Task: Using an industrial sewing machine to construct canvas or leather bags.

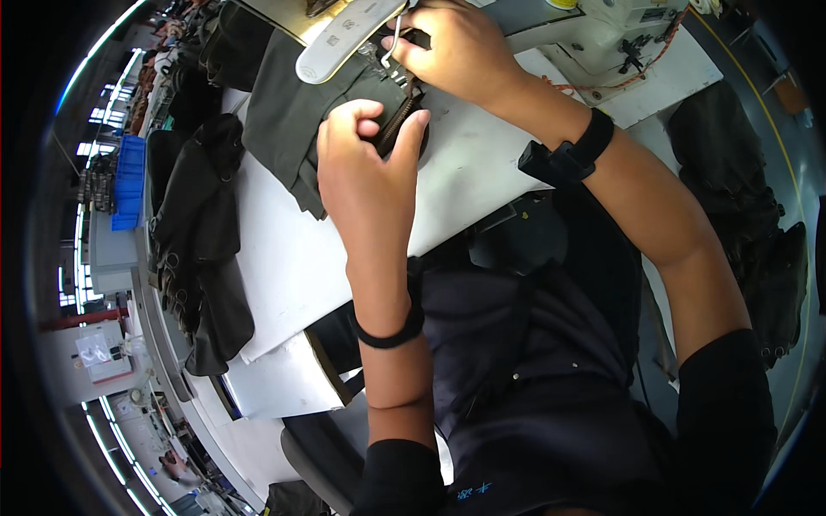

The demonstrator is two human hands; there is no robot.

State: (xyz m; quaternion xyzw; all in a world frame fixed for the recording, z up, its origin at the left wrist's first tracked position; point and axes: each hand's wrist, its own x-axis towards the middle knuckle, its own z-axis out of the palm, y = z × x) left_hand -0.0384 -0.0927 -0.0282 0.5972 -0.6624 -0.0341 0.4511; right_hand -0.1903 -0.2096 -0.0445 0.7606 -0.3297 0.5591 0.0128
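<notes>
A dark grey-green fabric piece [288, 120] lies under the head of a sewing machine [348, 39], with a zipper [397, 120] along its right edge. My left hand [366, 168] rests on the fabric beside the zipper, thumb stretched out apart from the curled fingers. Beside the metal presser foot [397, 76], my right hand [460, 47] has its thumb and forefinger brought together close to a thin bent metal rod [393, 43]. What those fingertips hold, if anything, is hidden.
Dark fabric pieces with metal rings [198, 241] hang over the left side of the white table [297, 267]. More dark pieces [731, 163] lie at the right. A blue bin [129, 182] stands at far left. The machine's pale body [594, 52] is at the upper right.
</notes>
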